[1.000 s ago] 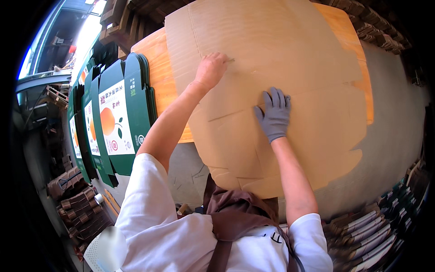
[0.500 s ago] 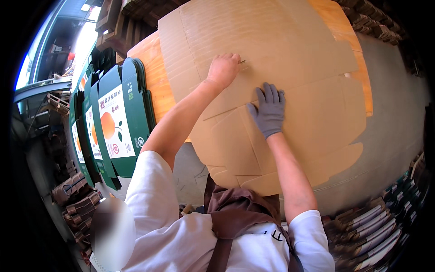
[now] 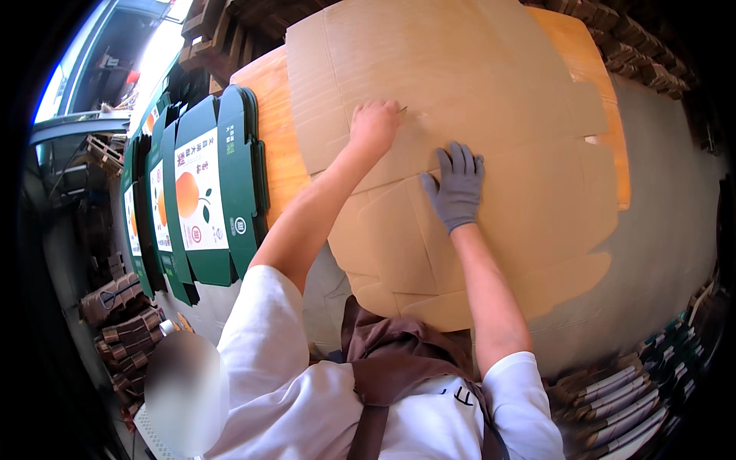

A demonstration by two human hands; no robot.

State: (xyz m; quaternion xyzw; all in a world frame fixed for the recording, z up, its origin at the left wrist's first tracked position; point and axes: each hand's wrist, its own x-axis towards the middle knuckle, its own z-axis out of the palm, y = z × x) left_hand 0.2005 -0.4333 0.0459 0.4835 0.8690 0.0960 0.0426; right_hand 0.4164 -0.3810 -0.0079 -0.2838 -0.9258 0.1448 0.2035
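A large flat brown cardboard sheet (image 3: pixel 529 207), creased with fold lines, lies before me. My bare left hand (image 3: pixel 373 125) is closed over its far left part, fingers pinched together. From the fingertips sticks out the end of a small thin object (image 3: pixel 403 109); most of it is hidden, so its kind does not show. My right hand (image 3: pixel 458 186), in a grey glove, rests flat on the sheet nearer to me, fingers stretched and slightly spread, holding nothing.
An orange-brown wooden tabletop (image 3: pixel 272 103) shows under the sheet. To the left stand flattened green printed cartons (image 3: pixel 201 195). Wooden pallets (image 3: pixel 218 34) rise behind. More stacked cartons (image 3: pixel 613 406) lie at the lower right, beside the grey floor (image 3: pixel 667 192).
My left hand has slid slightly left and toward me over the sheet, still pinched. The right hand stays flat in about the same place. The view has shifted a little.
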